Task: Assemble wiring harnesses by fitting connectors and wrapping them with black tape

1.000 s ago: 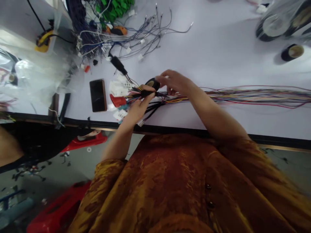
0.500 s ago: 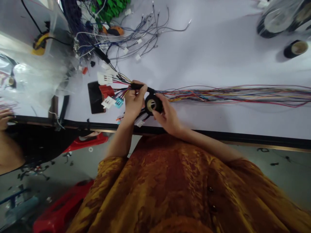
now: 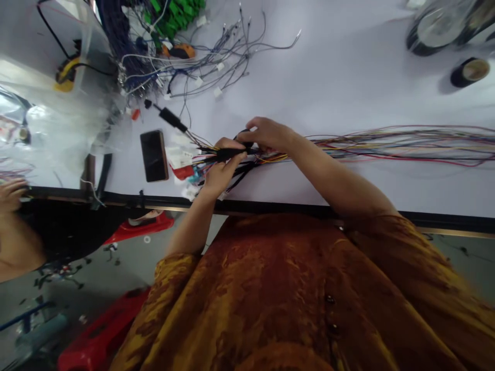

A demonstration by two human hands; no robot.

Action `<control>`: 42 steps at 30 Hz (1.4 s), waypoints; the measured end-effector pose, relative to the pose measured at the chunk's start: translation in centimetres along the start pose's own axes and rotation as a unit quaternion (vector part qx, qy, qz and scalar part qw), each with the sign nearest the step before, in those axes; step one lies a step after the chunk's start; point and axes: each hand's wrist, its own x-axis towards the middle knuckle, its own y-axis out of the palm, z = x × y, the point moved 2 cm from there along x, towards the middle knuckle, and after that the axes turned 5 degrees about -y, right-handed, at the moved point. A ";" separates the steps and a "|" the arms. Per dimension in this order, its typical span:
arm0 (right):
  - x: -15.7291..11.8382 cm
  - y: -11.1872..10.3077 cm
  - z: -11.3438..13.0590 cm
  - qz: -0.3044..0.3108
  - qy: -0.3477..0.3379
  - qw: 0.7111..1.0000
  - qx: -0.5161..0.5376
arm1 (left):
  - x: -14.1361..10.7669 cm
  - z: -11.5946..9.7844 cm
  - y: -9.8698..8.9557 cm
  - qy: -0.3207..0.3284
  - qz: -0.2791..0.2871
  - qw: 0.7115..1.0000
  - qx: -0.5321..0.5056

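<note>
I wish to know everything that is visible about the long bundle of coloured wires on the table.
The wire harness is many thin plastic-insulated wires, red, yellow, blue and others, spread along the white table and running out of view on the right. Toward the left it narrows into a black-wrapped section, held by the left hand, and ends in white and red connectors.

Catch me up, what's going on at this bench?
A person holds a multicoloured wiring harness at its black-taped section in the left hand. The right hand sits just beyond, around a roll of black tape, mostly hidden. White and red connectors fan out toward a phone on the white bench. Another person's hand shows at far left.
</note>
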 end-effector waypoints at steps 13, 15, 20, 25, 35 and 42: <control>-10.3 6.0 -2.5 -0.138 -0.212 0.965 -0.069 | 2.9 0.5 0.8 -0.096 -0.004 0.990 -0.107; -10.1 7.4 -3.6 -0.079 -0.211 0.970 -0.096 | 3.0 0.2 0.9 -0.091 0.002 0.989 -0.116; -8.1 3.5 -2.3 -0.092 -0.222 0.963 -0.120 | 2.0 -0.1 0.9 -0.052 0.032 0.992 -0.110; -2.1 -0.4 -1.1 -0.114 -0.059 0.991 -0.046 | 1.0 -1.2 1.0 0.081 0.051 0.995 0.018; -7.4 -1.3 -0.3 -0.145 -0.006 0.987 0.067 | 2.4 2.1 2.2 -0.042 -0.007 0.994 -0.103; -10.2 7.1 -4.5 -0.061 -0.140 0.988 0.007 | 3.5 0.4 2.4 -0.083 0.001 0.991 -0.105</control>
